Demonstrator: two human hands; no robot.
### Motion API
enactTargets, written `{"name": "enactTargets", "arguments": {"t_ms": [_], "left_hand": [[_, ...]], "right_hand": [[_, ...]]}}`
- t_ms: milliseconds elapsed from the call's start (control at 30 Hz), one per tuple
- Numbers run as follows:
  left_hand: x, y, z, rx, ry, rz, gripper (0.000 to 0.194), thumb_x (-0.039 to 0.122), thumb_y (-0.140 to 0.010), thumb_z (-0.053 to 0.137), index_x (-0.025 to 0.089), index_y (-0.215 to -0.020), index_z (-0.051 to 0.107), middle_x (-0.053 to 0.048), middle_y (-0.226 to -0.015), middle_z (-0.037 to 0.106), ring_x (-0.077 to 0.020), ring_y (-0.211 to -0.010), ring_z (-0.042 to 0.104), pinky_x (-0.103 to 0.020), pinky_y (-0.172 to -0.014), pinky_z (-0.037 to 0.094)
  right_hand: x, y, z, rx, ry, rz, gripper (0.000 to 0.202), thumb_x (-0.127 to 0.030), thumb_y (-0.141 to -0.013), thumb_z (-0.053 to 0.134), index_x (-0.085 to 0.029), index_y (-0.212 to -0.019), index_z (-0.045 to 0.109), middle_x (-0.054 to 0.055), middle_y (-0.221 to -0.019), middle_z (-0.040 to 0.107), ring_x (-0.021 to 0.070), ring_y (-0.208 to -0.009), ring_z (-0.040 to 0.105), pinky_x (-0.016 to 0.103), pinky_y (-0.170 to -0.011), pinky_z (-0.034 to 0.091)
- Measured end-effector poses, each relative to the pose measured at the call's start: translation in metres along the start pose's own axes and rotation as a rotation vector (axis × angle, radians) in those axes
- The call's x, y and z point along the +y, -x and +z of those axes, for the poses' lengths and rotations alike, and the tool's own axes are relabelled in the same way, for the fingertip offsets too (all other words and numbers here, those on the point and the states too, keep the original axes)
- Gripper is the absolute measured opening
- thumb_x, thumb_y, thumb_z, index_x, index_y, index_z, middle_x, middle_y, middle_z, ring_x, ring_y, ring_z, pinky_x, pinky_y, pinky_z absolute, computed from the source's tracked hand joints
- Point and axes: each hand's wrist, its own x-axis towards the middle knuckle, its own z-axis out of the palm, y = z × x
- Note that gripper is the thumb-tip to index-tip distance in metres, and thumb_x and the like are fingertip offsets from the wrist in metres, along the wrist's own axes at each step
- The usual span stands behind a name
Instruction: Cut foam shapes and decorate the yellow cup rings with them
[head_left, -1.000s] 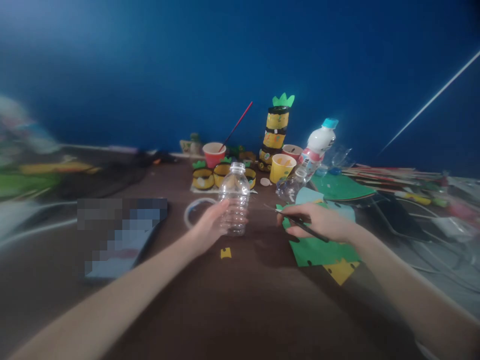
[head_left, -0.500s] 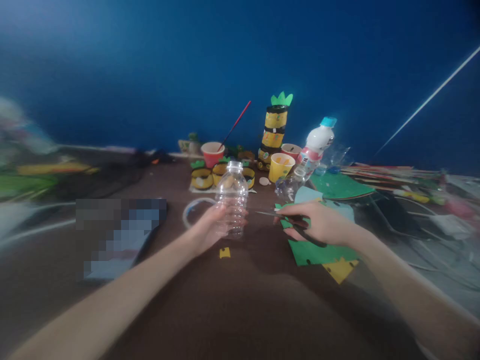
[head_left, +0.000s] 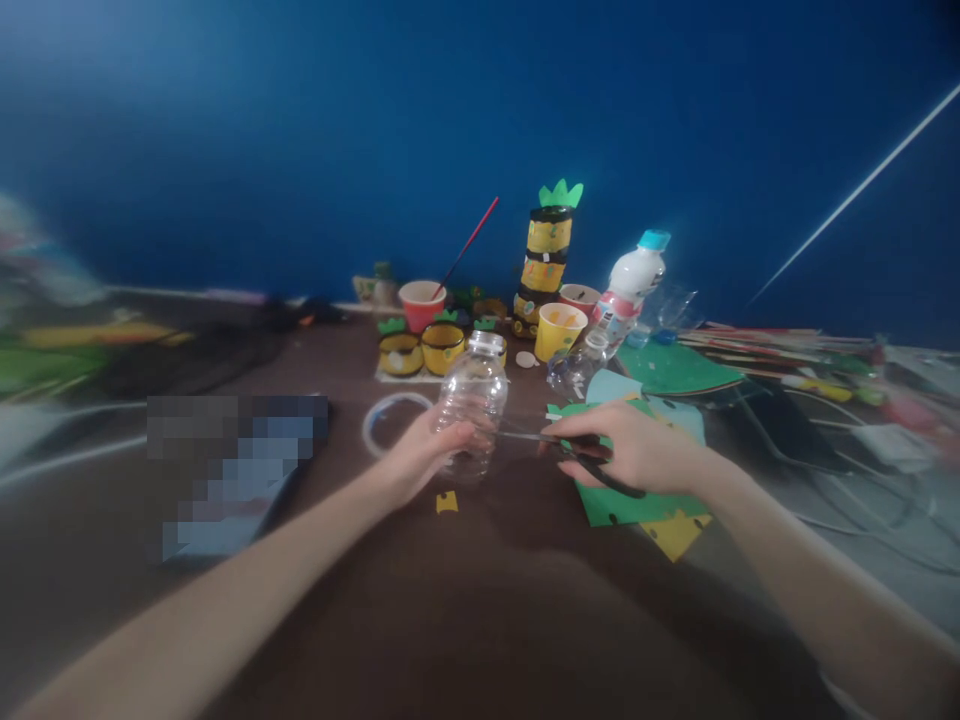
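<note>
A clear, uncapped plastic bottle [head_left: 477, 388] stands nearly upright, leaning slightly, in my left hand [head_left: 424, 448], whose fingers wrap round its body. My right hand [head_left: 619, 450] is closed round the dark handles of a pair of scissors [head_left: 525, 436]. The blades point left and their tip reaches the bottle's right side; whether it pierces the plastic I cannot tell. Below the bottle lies a small yellow paper scrap [head_left: 447, 502]. Under my right hand are green paper [head_left: 600, 508] and a yellow paper piece [head_left: 675, 538].
Behind stand a red cup [head_left: 422, 308], a yellow cup [head_left: 559, 332], a yellow-and-black decorated tower [head_left: 549, 265], small yellow-and-black rings [head_left: 442, 350] and a white bottle with blue cap [head_left: 634, 280]. A tape roll [head_left: 369, 425] lies left; cables [head_left: 862, 520] and sticks lie right.
The scissors have moved left and slightly down, so their tip now meets the bottle. The bottle has tilted a little to the right in my left hand.
</note>
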Motion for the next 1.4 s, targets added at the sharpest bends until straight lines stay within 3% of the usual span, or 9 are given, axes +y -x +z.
{"name": "enactTargets", "arguments": {"t_ms": [233,700,1400], "left_hand": [[0.001,-0.002,-0.007,0.006,0.085,0.025,0.043,0.036,-0.065,0.069,0.014,-0.100,0.058,-0.006,-0.089,0.065,-0.0172,-0.080,0.061,-0.032,-0.079,0.044],[0.004,0.001,-0.005,-0.013,0.144,0.001,0.037,0.028,-0.067,0.067,0.014,-0.100,0.060,-0.006,-0.087,0.067,-0.0179,-0.080,0.063,-0.034,-0.080,0.046],[0.001,0.000,-0.004,-0.007,0.145,-0.016,0.037,0.030,-0.065,0.068,0.013,-0.097,0.060,-0.007,-0.086,0.067,-0.0176,-0.079,0.062,-0.034,-0.080,0.045]], "right_hand": [[0.009,0.001,-0.005,-0.014,-0.037,0.040,0.025,-0.026,-0.074,0.051,-0.019,-0.095,0.063,0.001,-0.079,0.065,0.0104,-0.057,0.050,0.022,-0.055,0.038],[0.009,0.001,-0.009,-0.023,-0.084,0.041,0.024,-0.024,-0.073,0.052,-0.019,-0.093,0.064,0.002,-0.079,0.065,0.0104,-0.057,0.050,0.022,-0.055,0.039],[0.009,0.003,-0.010,-0.071,-0.069,0.079,0.027,-0.022,-0.072,0.052,-0.018,-0.095,0.064,0.003,-0.079,0.065,0.0118,-0.059,0.050,0.023,-0.056,0.039]]}}
